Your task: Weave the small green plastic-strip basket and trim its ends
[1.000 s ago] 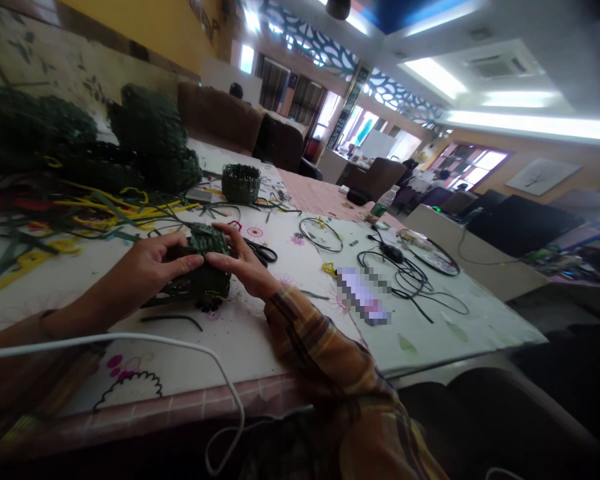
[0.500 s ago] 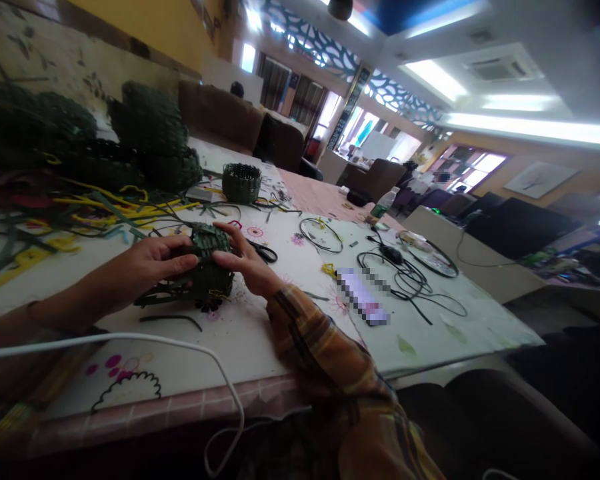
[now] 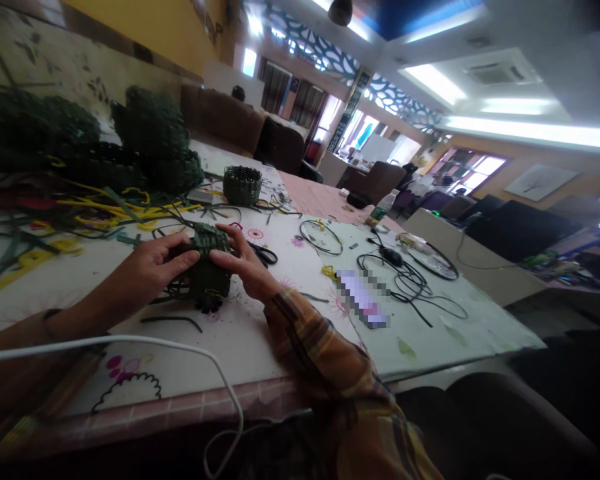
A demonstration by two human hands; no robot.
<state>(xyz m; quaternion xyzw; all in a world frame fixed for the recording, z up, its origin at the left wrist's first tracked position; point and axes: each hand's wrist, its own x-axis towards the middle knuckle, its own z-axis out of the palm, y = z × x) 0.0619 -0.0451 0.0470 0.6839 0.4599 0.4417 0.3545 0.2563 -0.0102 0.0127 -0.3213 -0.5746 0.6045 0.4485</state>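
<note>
A small dark green woven basket (image 3: 209,279) is held between both hands on the flowered white tablecloth. My left hand (image 3: 161,259) grips its left side, thumb pressed against the near wall near the upper edge. On the opposite side, my right hand (image 3: 243,261) wraps round the upper part, with the thumb in front and the fingers behind. Loose dark strips stick out at the basket's left, partly hidden by my left hand. Black-handled scissors (image 3: 266,255) lie just beyond my right hand, their blades hidden. A cut dark strip (image 3: 173,320) rests in front of the basket.
Another green woven basket (image 3: 243,185) stands farther back; larger ones (image 3: 150,127) are piled at the left. Yellow strips (image 3: 115,210) lie tangled below them. To the right are a phone (image 3: 363,300), black cables (image 3: 405,270) and a bottle (image 3: 384,205). A white cable (image 3: 180,341) crosses the foreground.
My left hand and wrist have shifted slightly to the right. The basket has turned a little between the hands, while my right hand stays nearly in place.
</note>
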